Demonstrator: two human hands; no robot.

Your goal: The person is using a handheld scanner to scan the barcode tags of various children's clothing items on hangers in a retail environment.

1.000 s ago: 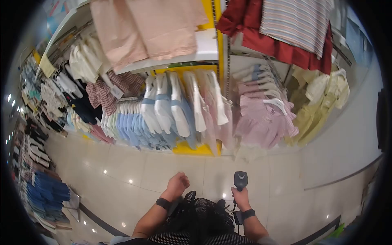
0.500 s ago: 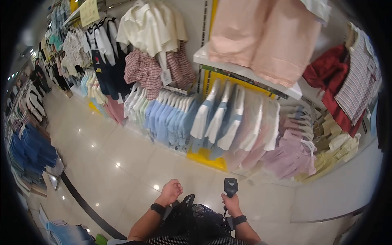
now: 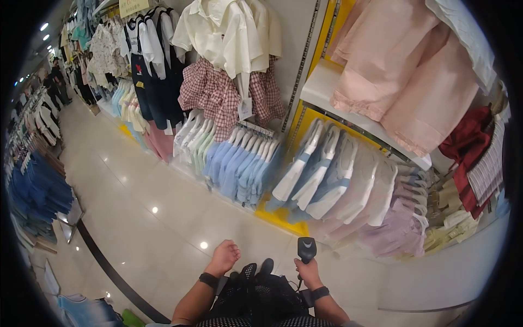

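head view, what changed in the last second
The camera swung left: the pink shorts slid from upper left to upper right, and the checked skirts moved toward centre. Right hand still grips the scanner; left hand stays curled, empty, above the black mesh.

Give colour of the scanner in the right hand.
Black scanner, pale window on its head, gripped by the right hand; head view shows it.

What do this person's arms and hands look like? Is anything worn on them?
Both forearms are bare, and no sleeves reach them in view. The left hand and right hand wear no gloves. The left wristband and right wristband are both black, snug bands. Any rings are too small to tell.
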